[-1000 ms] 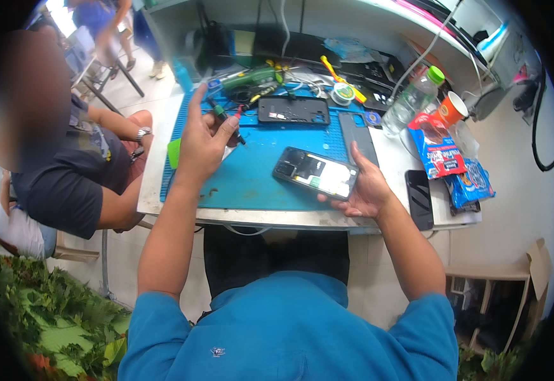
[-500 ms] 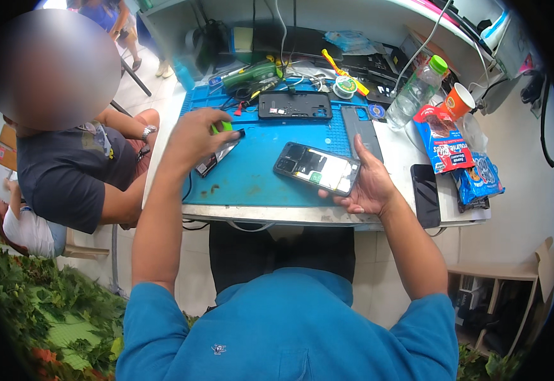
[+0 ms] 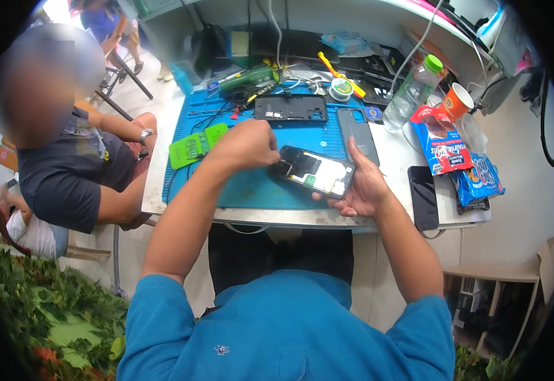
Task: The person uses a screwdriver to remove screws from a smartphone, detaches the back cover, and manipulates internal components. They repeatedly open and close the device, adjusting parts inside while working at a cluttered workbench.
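Observation:
My right hand (image 3: 367, 187) holds an opened phone (image 3: 315, 170) by its right end, thumb along the top edge and fingers under it. The phone is tilted, its back cover off, with white and black inner parts showing. Over its left end my left hand (image 3: 256, 147) is closed in a pinch. The fingertips are at the phone's corner, and what they hold, if anything, is hidden. A flat bright green piece with dark printing (image 3: 191, 149) lies on the blue mat (image 3: 239, 193), beside my left wrist.
Behind the phone lie a black phone frame (image 3: 289, 108) and a grey back cover (image 3: 357, 133). Tools and cables crowd the far edge. On the right stand a bottle (image 3: 410, 95), a paper cup (image 3: 456, 101), snack packs (image 3: 439, 143) and a dark phone (image 3: 423, 197). A person (image 3: 67, 171) sits at left.
My left hand has moved right, from over the mat to the phone's left end. The green piece it held now lies flat on the mat. The phone has shifted slightly left.

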A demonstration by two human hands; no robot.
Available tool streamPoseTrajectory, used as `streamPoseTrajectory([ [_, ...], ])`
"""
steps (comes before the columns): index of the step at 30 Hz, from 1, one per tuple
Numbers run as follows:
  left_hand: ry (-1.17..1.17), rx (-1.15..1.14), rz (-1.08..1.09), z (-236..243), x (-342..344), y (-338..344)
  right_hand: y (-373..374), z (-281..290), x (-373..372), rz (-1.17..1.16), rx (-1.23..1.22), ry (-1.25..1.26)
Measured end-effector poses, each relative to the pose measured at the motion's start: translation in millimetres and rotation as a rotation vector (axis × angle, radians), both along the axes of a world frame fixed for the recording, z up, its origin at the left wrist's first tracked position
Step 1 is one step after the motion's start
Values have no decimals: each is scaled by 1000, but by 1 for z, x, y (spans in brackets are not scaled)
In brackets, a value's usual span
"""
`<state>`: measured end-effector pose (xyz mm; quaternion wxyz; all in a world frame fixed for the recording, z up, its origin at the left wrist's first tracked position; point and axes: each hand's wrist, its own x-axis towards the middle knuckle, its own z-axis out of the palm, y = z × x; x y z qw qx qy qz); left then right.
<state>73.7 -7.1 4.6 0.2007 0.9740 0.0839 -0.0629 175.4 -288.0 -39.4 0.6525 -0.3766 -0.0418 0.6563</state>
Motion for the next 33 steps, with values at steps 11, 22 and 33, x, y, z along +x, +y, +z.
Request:
streamPoseTrajectory([
  [11, -22, 7, 47, 6, 1, -18, -1, -6, -1, -57, 36, 56],
  [22, 22, 54, -226, -13, 11, 2, -4, -10, 4, -12, 34, -15],
  [33, -94, 75, -384, -19, 0, 8, -7, -10, 2, -14, 68, -44],
])
